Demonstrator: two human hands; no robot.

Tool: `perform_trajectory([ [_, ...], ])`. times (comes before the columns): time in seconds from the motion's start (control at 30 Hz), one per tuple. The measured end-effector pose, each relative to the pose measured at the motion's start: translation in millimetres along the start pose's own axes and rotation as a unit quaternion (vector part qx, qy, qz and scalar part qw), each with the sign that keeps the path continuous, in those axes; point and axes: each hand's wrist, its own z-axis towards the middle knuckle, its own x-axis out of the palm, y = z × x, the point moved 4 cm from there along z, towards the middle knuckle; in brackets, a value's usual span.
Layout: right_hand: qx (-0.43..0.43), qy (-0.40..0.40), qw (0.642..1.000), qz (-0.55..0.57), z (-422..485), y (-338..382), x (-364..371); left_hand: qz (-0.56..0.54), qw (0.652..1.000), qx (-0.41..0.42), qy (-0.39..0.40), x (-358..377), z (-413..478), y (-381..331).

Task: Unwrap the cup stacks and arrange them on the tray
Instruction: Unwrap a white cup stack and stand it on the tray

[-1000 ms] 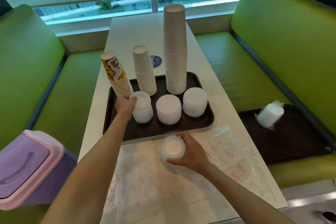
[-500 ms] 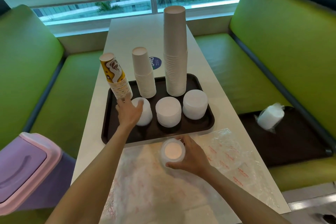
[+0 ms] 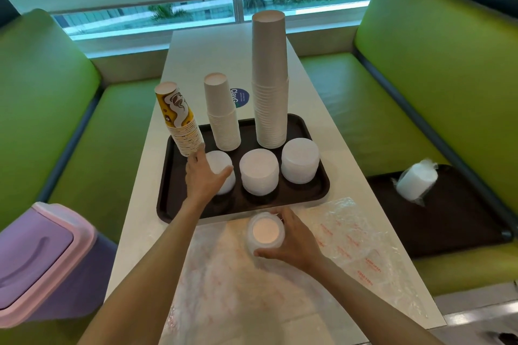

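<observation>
A dark tray [image 3: 308, 193] on the white table carries a leaning yellow patterned cup stack [image 3: 179, 120], a short white cup stack [image 3: 222, 115] and a tall white cup stack [image 3: 270, 78]. In front of them stand three low white stacks. My left hand [image 3: 204, 176] lies with spread fingers over the left low stack [image 3: 222, 168], thumb along its right side. The middle low stack [image 3: 259, 171] and right low stack [image 3: 300, 159] stand untouched. My right hand [image 3: 294, 241] grips a clear stack [image 3: 265, 232] standing on the plastic wrap [image 3: 350, 241] just before the tray.
A purple and pink bin [image 3: 36, 255] stands at the left of the table. On the right green bench lies a second dark tray [image 3: 448, 221] with a wrapped white stack [image 3: 417, 180]. Green benches flank the narrow table.
My left hand has loosened its grip on the left low stack and slid back toward me, fingers now spread. My right hand keeps hold of the clear stack in the same place.
</observation>
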Motion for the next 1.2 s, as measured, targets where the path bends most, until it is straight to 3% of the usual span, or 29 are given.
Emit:
perform_trajectory([
  [0.17, -0.01, -0.007, 1.0, 0.027, -2.9, 4.8, -5.4, -0.154, 0.979, -0.031, -0.129, -16.5, -48.0, -4.3],
  [0.33, -0.056, -0.071, 0.996, 0.019, -11.1, 11.1, -16.9, -0.211, 0.974, -0.071, -0.052, 8.3, -106.9, 8.1],
  [0.5, 0.048, -0.162, 0.984, 0.053, -8.0, 7.1, -22.1, -0.168, 0.972, -0.156, 0.046, 36.8, -138.5, 14.5],
  [0.67, 0.149, -0.094, 0.981, 0.085, -7.8, 4.2, -15.3, -0.134, 0.965, -0.21, 0.084, 51.9, -154.2, 13.6],
  [1.0, 0.188, -0.042, 0.976, 0.106, -10.2, 11.9, -10.9, -0.119, 0.962, -0.224, 0.099, 60.0, -157.0, 2.9],
  [1.2, 0.2, -0.05, 0.963, 0.174, -6.6, 16.8, -16.9, -0.204, 0.96, -0.185, 0.058, 51.1, -151.7, -9.4],
])
